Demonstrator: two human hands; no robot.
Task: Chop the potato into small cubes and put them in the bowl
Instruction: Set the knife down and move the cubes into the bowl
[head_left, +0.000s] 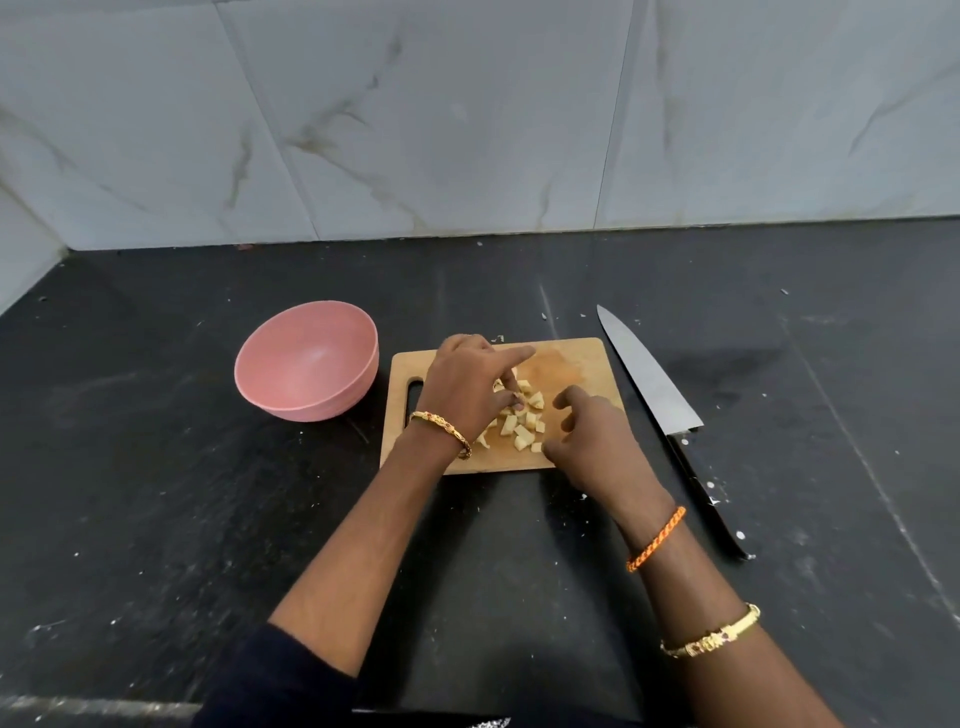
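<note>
Two hands: both over the cutting board (569, 358), none on the knife (655, 385).
Potato cubes (522, 420): a small pale heap lying on the middle of the board, between the two hands; none visible in the bowl.
Left hand (467, 387): hovers over the left side of the heap, index finger stretched out across the board, the other fingers (511, 399) bent down onto the near cubes; whether they pinch a piece or only rake at it cannot be told.
Right hand (589, 434): at the right side of the heap, fingers loosely curled and spread toward the cubes, holding nothing that shows.
Bowl (358, 343): pink, upright, on the tabletop (156, 467) just left of the board, apart from it; its inside looks bare.
Knife: lies flat on the tabletop just right of the board, blade pointing away, black handle toward the person.
Step, as judged: cutting appears finished; the cubes are being gathered for the move to the bowl.
Risk, spilling: cubes scooped in bare hands must cross the gap between board and bowl, and loose ones could drop onto the dark, speckled tabletop.
Risk, strays: pushing the heap from both sides could squeeze pieces off the near edge of the board.
Risk, bowl: it looks light, so a knock from the left wrist might slide or tip it.
Risk, knife: the edge sits close to the right forearm, and a careless sweep back could brush it.
</note>
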